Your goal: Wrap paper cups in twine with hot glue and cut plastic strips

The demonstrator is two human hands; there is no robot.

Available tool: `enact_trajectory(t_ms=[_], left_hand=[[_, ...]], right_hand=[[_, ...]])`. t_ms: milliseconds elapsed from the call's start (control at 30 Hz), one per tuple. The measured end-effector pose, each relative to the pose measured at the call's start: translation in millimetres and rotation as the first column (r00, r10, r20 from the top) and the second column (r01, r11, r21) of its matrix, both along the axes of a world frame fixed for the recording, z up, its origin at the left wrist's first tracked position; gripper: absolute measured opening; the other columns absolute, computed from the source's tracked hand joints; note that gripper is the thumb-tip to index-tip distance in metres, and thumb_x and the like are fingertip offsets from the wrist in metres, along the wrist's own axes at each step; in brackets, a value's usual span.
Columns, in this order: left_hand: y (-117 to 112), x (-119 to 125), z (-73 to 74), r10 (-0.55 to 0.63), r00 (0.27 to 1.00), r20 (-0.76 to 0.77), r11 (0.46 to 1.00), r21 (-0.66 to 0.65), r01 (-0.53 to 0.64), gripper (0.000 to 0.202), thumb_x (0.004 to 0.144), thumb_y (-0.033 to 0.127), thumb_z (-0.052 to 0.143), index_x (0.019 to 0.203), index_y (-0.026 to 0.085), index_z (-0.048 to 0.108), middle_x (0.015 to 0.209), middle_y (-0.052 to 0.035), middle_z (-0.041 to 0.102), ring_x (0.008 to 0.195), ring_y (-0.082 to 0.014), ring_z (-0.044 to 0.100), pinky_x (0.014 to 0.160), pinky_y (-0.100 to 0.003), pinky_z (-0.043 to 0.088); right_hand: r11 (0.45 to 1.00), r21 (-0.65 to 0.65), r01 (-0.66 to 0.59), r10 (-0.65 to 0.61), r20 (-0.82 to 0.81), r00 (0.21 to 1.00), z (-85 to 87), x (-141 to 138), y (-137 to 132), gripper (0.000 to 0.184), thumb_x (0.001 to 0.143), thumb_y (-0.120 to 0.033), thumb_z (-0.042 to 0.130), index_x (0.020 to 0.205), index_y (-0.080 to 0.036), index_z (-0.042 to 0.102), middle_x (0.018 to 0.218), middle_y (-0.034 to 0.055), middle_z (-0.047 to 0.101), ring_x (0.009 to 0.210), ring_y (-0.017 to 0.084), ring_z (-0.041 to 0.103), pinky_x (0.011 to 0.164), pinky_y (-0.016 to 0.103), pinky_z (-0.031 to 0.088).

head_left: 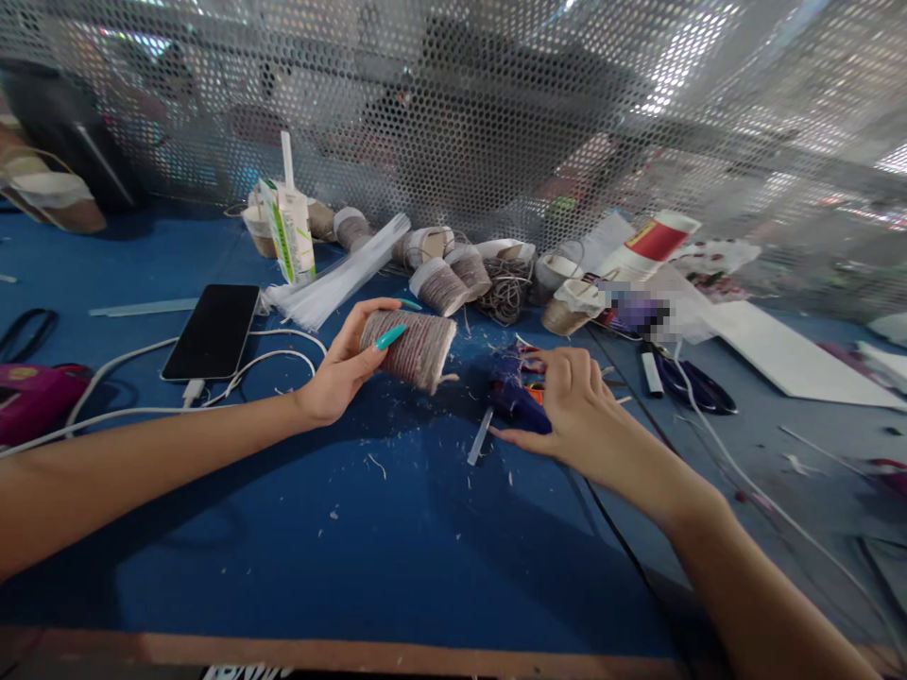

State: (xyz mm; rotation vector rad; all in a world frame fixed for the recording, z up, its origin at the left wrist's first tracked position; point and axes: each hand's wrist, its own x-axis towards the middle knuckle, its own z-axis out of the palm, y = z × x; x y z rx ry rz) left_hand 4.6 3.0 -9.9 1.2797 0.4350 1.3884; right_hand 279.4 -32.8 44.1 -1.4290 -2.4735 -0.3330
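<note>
My left hand (347, 364) is closed round a paper cup wrapped in twine (418, 348), which it holds on its side just above the blue table (368, 529). My right hand (577, 401) rests on a dark blue glue gun (516, 392) that lies on the table to the right of the cup, fingers curled over its body. A clear glue stick (480, 436) pokes out of the gun's rear end towards me.
A black phone (213, 331) on a white cable lies at the left. Behind it stand a drink carton with straw (289, 227), a bundle of clear glue sticks (340, 279) and several twine-wrapped cups (443, 283). Scissors (694, 382) and a marker lie right. Perforated metal screen behind.
</note>
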Motion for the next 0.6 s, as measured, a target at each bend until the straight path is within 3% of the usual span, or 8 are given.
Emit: enact_trajectory(t_ms=[100,200,300,400,500,600], left_hand=[[-1,-1,-0.2,-0.034,0.999,0.032,0.999,-0.031,0.035,0.036,0.081,0.031,0.062,0.115,0.027,0.052,0.109,-0.0021,0.051,0.082,-0.0103,0.050,0.064,-0.018,0.047],[-2,-1,0.1,-0.073,0.997,0.036,0.996,-0.039,0.075,0.036,0.081,0.033,0.062,0.115,0.026,0.052,0.108,-0.0025,0.051,0.084,-0.0108,0.051,0.066,-0.019,0.048],[-4,-1,1.0,-0.093,0.996,-0.003,0.996,-0.019,0.092,0.036,0.083,0.035,0.060,0.117,0.027,0.051,0.109,-0.0029,0.051,0.084,-0.0114,0.051,0.066,-0.020,0.048],[-5,0,2.5,-0.095,0.993,-0.076,0.995,0.024,0.097,0.036,0.084,0.035,0.060,0.118,0.027,0.050,0.109,-0.0023,0.051,0.089,-0.0128,0.051,0.072,-0.022,0.048],[-6,1,3.3,-0.101,0.987,-0.128,0.991,0.070,0.111,0.035,0.085,0.035,0.060,0.118,0.028,0.049,0.108,-0.0016,0.051,0.093,-0.0131,0.050,0.079,-0.025,0.046],[-6,1,3.0,-0.092,0.984,-0.154,0.991,0.082,0.106,0.035,0.086,0.034,0.058,0.119,0.027,0.048,0.110,-0.0022,0.051,0.093,-0.0138,0.050,0.082,-0.027,0.046]], right_hand=[[0.972,-0.085,-0.220,0.201,-0.188,0.961,9.3,-14,-10,0.064,0.074,-0.045,0.066,0.123,-0.019,0.034,0.130,0.0209,0.041,0.126,0.038,0.040,0.098,0.060,0.037],[0.898,-0.138,-0.418,0.300,-0.503,0.811,5.9,-29,-16,0.041,0.079,-0.029,0.060,0.110,-0.025,0.032,0.137,0.0167,0.039,0.133,0.031,0.036,0.102,0.054,0.037],[0.865,-0.169,-0.473,0.232,-0.701,0.675,-10.5,-40,-15,0.034,0.080,-0.023,0.060,0.097,-0.027,0.030,0.133,0.0128,0.045,0.129,0.026,0.043,0.100,0.050,0.040],[0.904,-0.067,-0.422,0.219,-0.775,0.592,-25.5,-44,-12,0.042,0.074,-0.023,0.066,0.096,-0.028,0.030,0.123,0.0098,0.046,0.121,0.025,0.048,0.096,0.047,0.044],[0.931,-0.003,-0.365,0.235,-0.760,0.606,-28.8,-46,-12,0.054,0.071,-0.030,0.070,0.111,-0.028,0.034,0.119,0.0100,0.041,0.115,0.026,0.047,0.091,0.048,0.045],[0.944,-0.040,-0.327,0.227,-0.641,0.733,-23.7,-46,-16,0.048,0.074,-0.037,0.068,0.116,-0.027,0.046,0.113,0.0094,0.041,0.111,0.028,0.044,0.090,0.049,0.044]])
